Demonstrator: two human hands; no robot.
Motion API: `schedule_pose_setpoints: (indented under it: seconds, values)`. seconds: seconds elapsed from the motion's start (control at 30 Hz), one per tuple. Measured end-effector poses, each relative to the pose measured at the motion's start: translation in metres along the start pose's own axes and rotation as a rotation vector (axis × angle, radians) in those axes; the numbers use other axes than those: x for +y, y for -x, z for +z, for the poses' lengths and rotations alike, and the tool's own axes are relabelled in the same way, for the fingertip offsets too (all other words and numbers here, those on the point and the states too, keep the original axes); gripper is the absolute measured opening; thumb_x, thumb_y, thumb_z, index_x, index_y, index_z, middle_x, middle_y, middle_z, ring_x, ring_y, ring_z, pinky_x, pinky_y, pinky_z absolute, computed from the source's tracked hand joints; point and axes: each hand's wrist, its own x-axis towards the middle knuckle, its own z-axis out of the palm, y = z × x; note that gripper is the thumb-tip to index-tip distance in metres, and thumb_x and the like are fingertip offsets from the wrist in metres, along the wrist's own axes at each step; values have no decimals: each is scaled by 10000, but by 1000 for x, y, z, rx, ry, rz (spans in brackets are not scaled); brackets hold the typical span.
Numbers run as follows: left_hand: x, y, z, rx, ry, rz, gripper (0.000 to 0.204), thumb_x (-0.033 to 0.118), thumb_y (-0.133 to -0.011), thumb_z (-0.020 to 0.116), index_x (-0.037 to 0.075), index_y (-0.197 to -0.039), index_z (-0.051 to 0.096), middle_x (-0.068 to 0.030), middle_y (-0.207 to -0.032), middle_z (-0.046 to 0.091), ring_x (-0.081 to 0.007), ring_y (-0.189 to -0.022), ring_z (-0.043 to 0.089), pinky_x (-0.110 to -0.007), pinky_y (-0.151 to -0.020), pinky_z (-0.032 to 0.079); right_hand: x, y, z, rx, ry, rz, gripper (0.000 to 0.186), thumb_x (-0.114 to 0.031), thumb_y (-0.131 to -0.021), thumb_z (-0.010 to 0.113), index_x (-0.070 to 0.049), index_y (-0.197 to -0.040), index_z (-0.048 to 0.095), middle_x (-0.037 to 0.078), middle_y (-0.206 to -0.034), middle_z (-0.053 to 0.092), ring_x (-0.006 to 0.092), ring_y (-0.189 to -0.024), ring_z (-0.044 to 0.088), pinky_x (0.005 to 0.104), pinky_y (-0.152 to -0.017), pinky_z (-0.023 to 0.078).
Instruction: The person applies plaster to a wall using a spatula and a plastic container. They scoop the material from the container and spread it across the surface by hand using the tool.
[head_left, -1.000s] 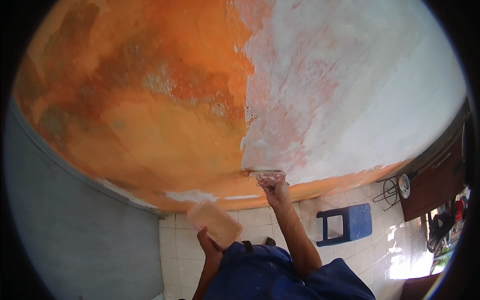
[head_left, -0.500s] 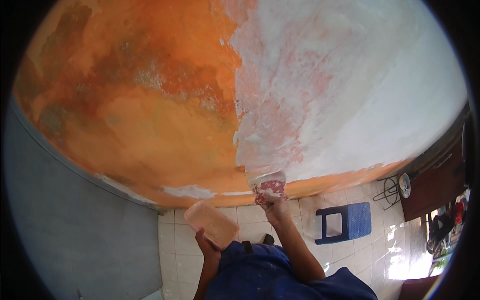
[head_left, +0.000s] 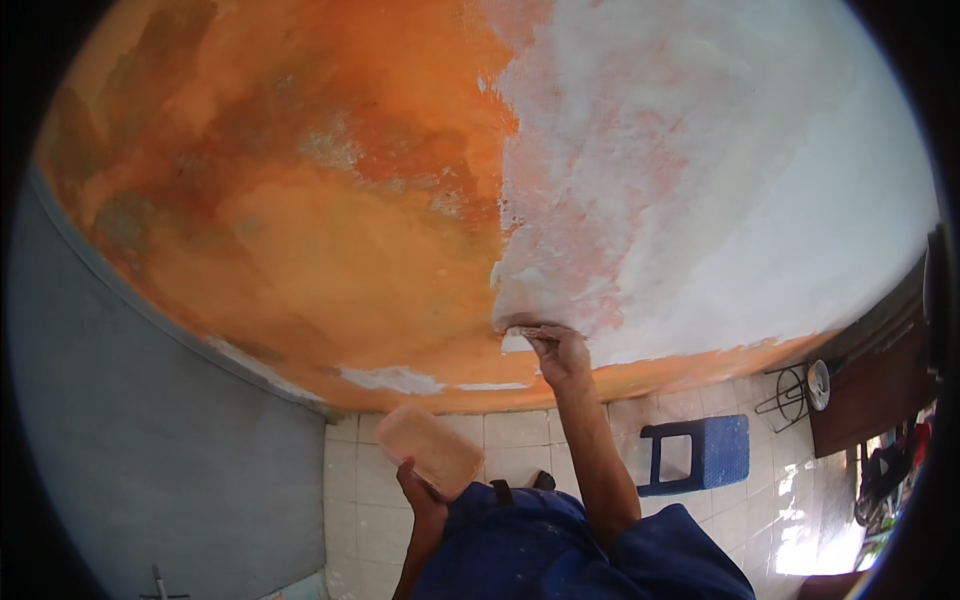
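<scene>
My right hand [head_left: 566,360] grips a flat putty scraper [head_left: 527,332] against the lower wall. Seen nearly edge-on, the scraper lies where the orange paint [head_left: 330,250] meets the white putty coat [head_left: 740,230]. White putty clings to its left end. Lower and to the left, my left hand [head_left: 425,492] holds a shallow pink plastic tub [head_left: 432,447] by its near side, with the thumb over the rim. The tub is tilted, and its contents are hard to tell from its pale walls.
A blue plastic stool [head_left: 725,455] lies on the tiled floor [head_left: 510,430] to my right. Beyond it are a dark wire stand [head_left: 783,395], a white round container [head_left: 818,384] and brown furniture [head_left: 865,395]. A grey panel [head_left: 170,410] borders the left.
My right hand has moved up with the scraper, which has turned from showing its reddish face to edge-on against the wall. The left hand still holds the tub. The view has shifted slightly.
</scene>
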Motion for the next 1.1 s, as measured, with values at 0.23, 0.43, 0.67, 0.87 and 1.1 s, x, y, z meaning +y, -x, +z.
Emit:
schedule_pose_setpoints:
  seconds: [0.23,0.43,0.67,0.87,1.1]
  values:
    - [-4,-6,-7,-2,-17,-19,622,382,-808,542,54,-1315,396,-141,-1246,512,-313,-1151,511,-438,-965,425,-20,79,16,73,54,-57,229,81,-801,471,94,-1015,551,191,-937,646,265,-858,655,374,-815,563]
    - [-6,-9,-7,15,-24,-24,613,376,-811,536,51,-1313,398,-140,-1239,516,-311,-1148,513,-440,-962,429,39,60,-73,184,182,138,178,79,-795,491,104,-969,521,192,-970,608,277,-821,633,403,-736,570]
    - [1,-1,12,4,-34,-27,665,392,-808,560,72,-1355,360,-149,-1258,496,-321,-1167,501,-450,-967,433,55,-25,-57,102,53,76,209,72,-808,407,164,-947,533,248,-869,622,297,-767,634,372,-796,565]
    - [1,-7,-4,-10,4,-13,659,396,-805,538,51,-1340,366,-149,-1255,504,-317,-1167,508,-437,-977,424,0,13,26,28,46,-13,170,80,-812,440,143,-944,528,216,-893,603,308,-818,635,384,-740,575]
    - [2,-4,-4,-18,15,-28,651,384,-808,551,75,-1350,366,-144,-1255,501,-321,-1170,501,-462,-975,426,-8,96,38,38,134,-17,220,86,-808,464,129,-1014,529,204,-957,631,294,-845,652,395,-791,574]
